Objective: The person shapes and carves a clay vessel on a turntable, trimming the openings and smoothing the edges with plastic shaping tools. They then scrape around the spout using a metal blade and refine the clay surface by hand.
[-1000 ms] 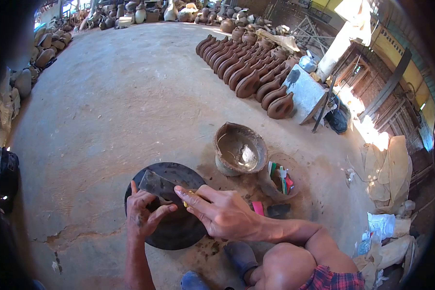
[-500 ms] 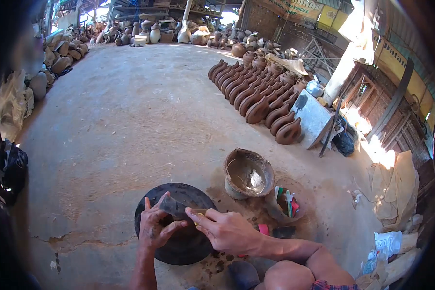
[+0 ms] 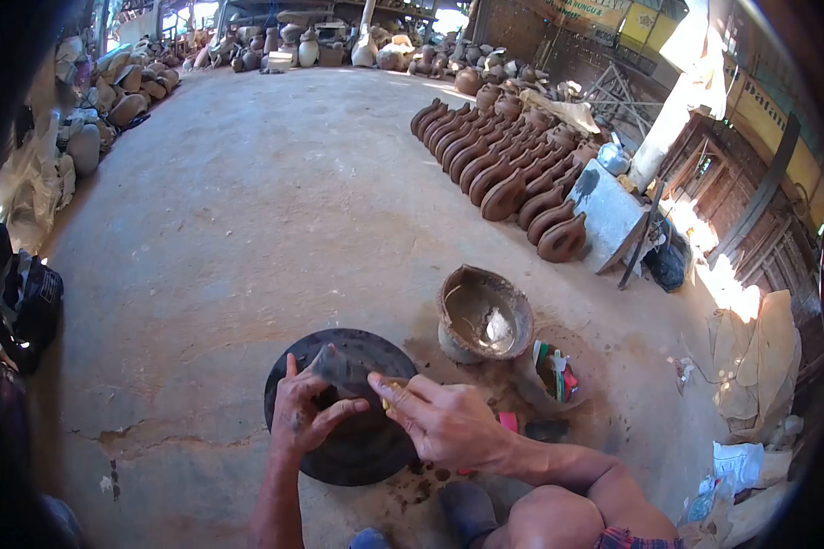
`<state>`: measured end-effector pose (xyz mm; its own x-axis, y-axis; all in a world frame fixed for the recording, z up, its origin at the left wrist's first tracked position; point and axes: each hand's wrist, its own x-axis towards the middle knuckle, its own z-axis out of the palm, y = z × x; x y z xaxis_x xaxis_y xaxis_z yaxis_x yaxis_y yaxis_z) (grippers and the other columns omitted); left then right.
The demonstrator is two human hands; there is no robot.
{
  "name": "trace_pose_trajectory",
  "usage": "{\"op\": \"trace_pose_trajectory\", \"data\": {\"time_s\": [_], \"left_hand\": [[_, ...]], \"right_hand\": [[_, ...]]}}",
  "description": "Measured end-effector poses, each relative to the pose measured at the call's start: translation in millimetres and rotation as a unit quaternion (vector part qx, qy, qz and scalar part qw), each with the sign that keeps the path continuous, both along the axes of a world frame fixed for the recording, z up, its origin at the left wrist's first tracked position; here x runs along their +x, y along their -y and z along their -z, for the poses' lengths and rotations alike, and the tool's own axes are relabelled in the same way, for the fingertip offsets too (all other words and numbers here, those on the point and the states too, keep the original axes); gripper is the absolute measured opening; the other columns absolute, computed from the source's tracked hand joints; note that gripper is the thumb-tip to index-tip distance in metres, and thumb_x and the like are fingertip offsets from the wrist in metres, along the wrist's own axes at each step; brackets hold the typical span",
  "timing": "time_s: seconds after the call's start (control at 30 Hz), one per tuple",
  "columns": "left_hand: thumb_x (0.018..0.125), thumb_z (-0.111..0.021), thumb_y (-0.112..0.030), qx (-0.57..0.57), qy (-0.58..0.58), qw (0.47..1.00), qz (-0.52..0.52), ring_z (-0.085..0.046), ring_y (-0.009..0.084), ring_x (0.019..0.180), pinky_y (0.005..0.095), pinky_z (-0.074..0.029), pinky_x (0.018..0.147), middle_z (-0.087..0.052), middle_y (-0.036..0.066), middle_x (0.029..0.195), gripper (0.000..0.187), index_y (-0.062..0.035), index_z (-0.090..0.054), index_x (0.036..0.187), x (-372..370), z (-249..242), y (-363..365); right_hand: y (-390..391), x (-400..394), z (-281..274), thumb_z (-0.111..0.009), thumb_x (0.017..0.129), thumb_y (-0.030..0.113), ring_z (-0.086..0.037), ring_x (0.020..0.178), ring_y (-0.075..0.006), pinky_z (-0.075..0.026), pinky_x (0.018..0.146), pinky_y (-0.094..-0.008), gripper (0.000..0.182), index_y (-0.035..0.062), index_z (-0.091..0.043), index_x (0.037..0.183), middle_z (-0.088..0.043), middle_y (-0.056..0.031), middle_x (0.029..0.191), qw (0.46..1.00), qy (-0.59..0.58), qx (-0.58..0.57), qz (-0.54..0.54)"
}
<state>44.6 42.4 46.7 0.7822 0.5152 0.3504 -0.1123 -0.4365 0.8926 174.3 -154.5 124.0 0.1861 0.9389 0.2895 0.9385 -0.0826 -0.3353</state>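
Observation:
A dark round wheel (image 3: 366,457) lies on the ground under both hands. Above it is a dark, flat-looking clay piece (image 3: 337,364), its shape partly hidden. My left hand (image 3: 313,407) is at the left of this piece, fingers and thumb spread around its side. My right hand (image 3: 444,421) is closed around a small yellowish tool (image 3: 392,395), of which only a bit shows, at the right of the piece. Beyond the wheel stands a clay basin (image 3: 483,316) holding cloudy water. Beside it a bowl (image 3: 531,382) holds green, white and red items.
Rows of brown clay vessels (image 3: 504,194) stand on the floor at the upper right, beside a tilted grey board (image 3: 609,215). Pots are piled along the back and left. A black bag (image 3: 38,302) lies far left. Sacks (image 3: 760,366) lie at the right.
The view has shifted, so the wheel and surroundings appear slightly higher and farther right. Both hands keep nearly the same places around the clay piece.

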Motion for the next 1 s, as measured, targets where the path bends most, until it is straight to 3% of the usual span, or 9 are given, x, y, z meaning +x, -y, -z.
{"op": "trace_pose_trajectory", "data": {"time_s": [0.17,0.23,0.37,0.47,0.57,0.67,0.7,0.77,1.0], "left_hand": [[0.084,-0.090,-0.028,-0.045,-0.021,0.999,0.017,-0.055,0.0096,0.055,0.0327,-0.045,0.051,-0.057,0.001,0.060,0.034,-0.0030,-0.069,0.073,3,8,0],[0.083,-0.090,-0.027,0.018,-0.012,1.000,0.022,-0.056,0.0089,0.056,0.0315,-0.045,0.051,-0.060,0.000,0.062,0.031,-0.0032,-0.072,0.077,2,22,-5],[0.085,-0.090,-0.027,-0.089,-0.049,0.995,0.019,-0.061,0.0092,0.062,0.0300,-0.047,0.054,-0.065,0.000,0.067,0.030,-0.0028,-0.073,0.079,2,13,-3],[0.085,-0.090,-0.028,0.010,-0.039,0.999,0.019,-0.061,0.0109,0.063,0.0311,-0.047,0.055,-0.064,0.001,0.066,0.030,-0.0030,-0.073,0.080,3,26,-6],[0.085,-0.089,-0.029,-0.087,-0.044,0.995,0.017,-0.060,0.0133,0.060,0.0338,-0.048,0.055,-0.062,0.004,0.065,0.031,-0.0020,-0.074,0.083,4,26,-5],[0.087,-0.088,-0.033,0.030,-0.049,0.998,0.021,-0.058,0.0185,0.060,0.0384,-0.049,0.058,-0.063,0.007,0.071,0.035,-0.0013,-0.075,0.094,-1,-8,-2],[0.088,-0.088,-0.036,0.037,0.067,0.997,0.015,-0.058,0.0216,0.062,0.0405,-0.049,0.060,-0.065,0.008,0.074,0.037,-0.0021,-0.075,0.095,9,9,-1],[0.088,-0.087,-0.039,0.128,-0.016,0.991,0.029,-0.062,0.0242,0.065,0.0427,-0.049,0.062,-0.069,0.009,0.078,0.041,-0.0016,-0.075,0.098,-2,-6,-8],[0.086,-0.088,-0.043,0.175,-0.048,0.983,-0.012,-0.065,0.0274,0.066,0.0438,-0.049,0.063,-0.069,0.012,0.079,0.044,-0.0022,-0.075,0.096,-1,28,-16]], "right_hand": [[2,2,0,-0.069,0.098,0.018,-0.071,0.068,-0.0306,-0.059,0.057,-0.0404,0.050,0.0069,-0.061,0.147,-0.066,-0.0152,0.092,1.000,0.012,-0.028,0.004],[2,0,8,-0.072,0.097,0.015,-0.067,0.064,-0.0296,-0.054,0.053,-0.0400,0.053,0.0089,-0.060,0.149,-0.065,-0.0118,0.088,0.999,-0.006,0.052,0.001],[2,3,7,-0.069,0.099,0.017,-0.068,0.065,-0.0316,-0.056,0.055,-0.0415,0.053,0.0080,-0.059,0.150,-0.065,-0.0142,0.091,1.000,-0.005,0.006,0.004],[2,1,7,-0.069,0.099,0.017,-0.069,0.065,-0.0322,-0.056,0.055,-0.0425,0.053,0.0079,-0.059,0.150,-0.066,-0.0150,0.092,1.000,-0.017,0.003,0.005],[1,1,7,-0.072,0.097,0.016,-0.066,0.064,-0.0319,-0.054,0.054,-0.0431,0.054,0.0093,-0.059,0.150,-0.065,-0.0141,0.089,0.999,-0.022,0.022,0.008],[1,2,8,-0.073,0.096,0.014,-0.065,0.064,-0.0322,-0.053,0.055,-0.0444,0.055,0.0092,-0.060,0.149,-0.063,-0.0143,0.087,0.999,-0.013,0.030,0.006],[1,2,8,-0.073,0.095,0.012,-0.064,0.065,-0.0322,-0.053,0.055,-0.0446,0.055,0.0089,-0.060,0.148,-0.063,-0.0142,0.086,1.000,0.008,-0.015,0.010],[1,5,5,-0.073,0.093,0.003,-0.063,0.067,-0.0320,-0.053,0.058,-0.0426,0.055,0.0077,-0.062,0.147,-0.063,-0.0150,0.085,1.000,-0.012,0.025,0.010],[-7,-1,-6,-0.072,0.095,0.006,-0.064,0.065,-0.0331,-0.052,0.059,-0.0451,0.055,0.0082,-0.061,0.149,-0.062,-0.0141,0.084,0.995,-0.046,0.094,0.006]]}}
